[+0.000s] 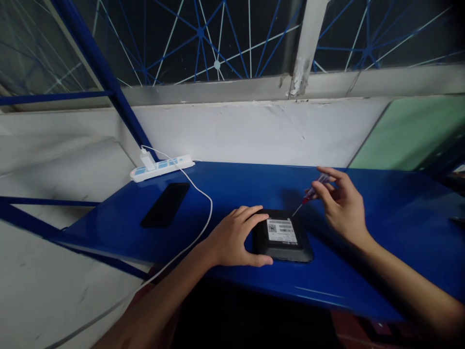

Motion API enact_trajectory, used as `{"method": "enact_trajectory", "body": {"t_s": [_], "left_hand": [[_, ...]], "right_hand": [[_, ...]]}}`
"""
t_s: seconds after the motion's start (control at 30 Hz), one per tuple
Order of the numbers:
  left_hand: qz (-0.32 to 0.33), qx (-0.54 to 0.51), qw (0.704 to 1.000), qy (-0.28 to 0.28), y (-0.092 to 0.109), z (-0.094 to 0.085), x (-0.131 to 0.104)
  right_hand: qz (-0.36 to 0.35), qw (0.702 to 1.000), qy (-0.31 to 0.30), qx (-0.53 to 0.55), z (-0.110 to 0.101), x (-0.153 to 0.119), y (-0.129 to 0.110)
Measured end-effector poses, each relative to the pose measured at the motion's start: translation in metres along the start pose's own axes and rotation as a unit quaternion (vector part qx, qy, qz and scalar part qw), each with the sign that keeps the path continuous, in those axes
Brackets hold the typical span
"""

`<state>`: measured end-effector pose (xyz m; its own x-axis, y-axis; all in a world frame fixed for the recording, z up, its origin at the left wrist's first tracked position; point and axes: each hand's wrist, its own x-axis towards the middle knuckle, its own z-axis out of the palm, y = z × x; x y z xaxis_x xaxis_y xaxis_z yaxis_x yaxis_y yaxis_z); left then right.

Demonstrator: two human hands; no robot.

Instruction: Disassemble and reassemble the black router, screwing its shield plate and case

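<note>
A flat black device (286,254) with rounded corners lies on the blue table. A white printed label (280,231) covers much of its upper face. My left hand (238,237) grips its left side, with the fingers over the far edge and the thumb along the near edge. In my right hand (341,203) is a screwdriver (311,191) with a clear and red handle, pinched between thumb and fingers. The thin shaft slants down to the left, and its tip is at the device's far right corner, beside the label. Whether the tip sits in a screw is too small to tell.
A black phone (165,204) lies on the blue table (240,182) to the left. Behind it stands a white power strip (163,168) with a charger (147,159) plugged in. The charger's white cable (209,213) curves past my left forearm. A wall and window frame border the back.
</note>
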<state>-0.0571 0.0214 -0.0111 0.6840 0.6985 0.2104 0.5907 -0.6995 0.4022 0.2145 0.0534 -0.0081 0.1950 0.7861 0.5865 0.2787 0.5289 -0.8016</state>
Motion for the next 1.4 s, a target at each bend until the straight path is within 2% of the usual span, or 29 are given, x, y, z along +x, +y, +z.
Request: {"method": "enact_trajectory", "body": {"t_s": [0.3, 0.67, 1.07, 1.3, 1.4], "left_hand": [[-0.027, 0.003, 0.999, 0.023, 0.001, 0.001, 0.001], [-0.051, 0.011, 0.998, 0.017, 0.0, 0.003, 0.0], [-0.046, 0.012, 0.999, 0.017, -0.001, 0.004, 0.0], [-0.046, 0.011, 0.999, 0.016, 0.0, 0.003, 0.001], [-0.047, 0.013, 0.999, 0.014, 0.0, 0.002, 0.001]], "right_hand": [[-0.003, 0.999, 0.034, 0.008, 0.002, -0.005, -0.011], [0.016, 0.999, -0.018, 0.032, 0.005, -0.011, -0.016], [0.001, 0.999, -0.037, 0.009, 0.007, -0.017, -0.02], [0.003, 0.997, -0.068, 0.023, 0.005, -0.019, -0.022], [0.002, 0.998, -0.058, 0.035, 0.005, -0.017, -0.023]]}}
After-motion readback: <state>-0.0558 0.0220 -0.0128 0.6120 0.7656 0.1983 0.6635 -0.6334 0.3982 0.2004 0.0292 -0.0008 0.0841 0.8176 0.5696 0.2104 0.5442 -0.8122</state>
